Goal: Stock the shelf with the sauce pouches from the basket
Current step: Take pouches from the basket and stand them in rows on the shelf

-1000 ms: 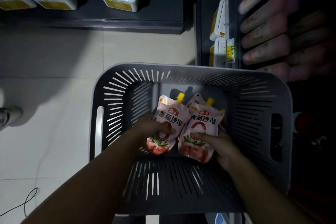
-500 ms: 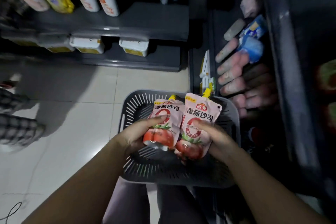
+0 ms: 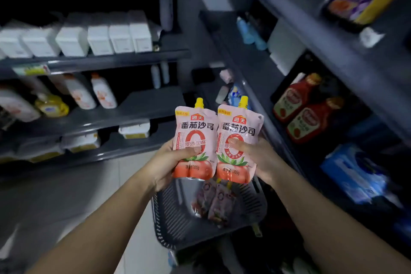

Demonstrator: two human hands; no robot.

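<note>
I hold two pink tomato sauce pouches with yellow caps upright and side by side in front of me. My left hand (image 3: pixel 165 162) grips the left pouch (image 3: pixel 195 131) from the side, thumb across its front. My right hand (image 3: pixel 259 158) grips the right pouch (image 3: pixel 239 131) the same way. Below them stands the grey slotted basket (image 3: pixel 175 218) on the floor, with a few more pouches (image 3: pixel 215 202) lying in it. The dark shelf unit (image 3: pixel 311 35) rises on the right.
Two red ketchup bottles (image 3: pixel 304 109) stand on the right shelf, with blue packs (image 3: pixel 355 176) below them. A second shelf unit at left carries white cartons (image 3: pixel 100 35) and white and yellow bottles (image 3: pixel 84 93). Pale tiled floor (image 3: pixel 93 184) lies at lower left.
Both hands have lifted the two pouches out of the basket to chest height. The view has tilted up from the basket to the shelves.
</note>
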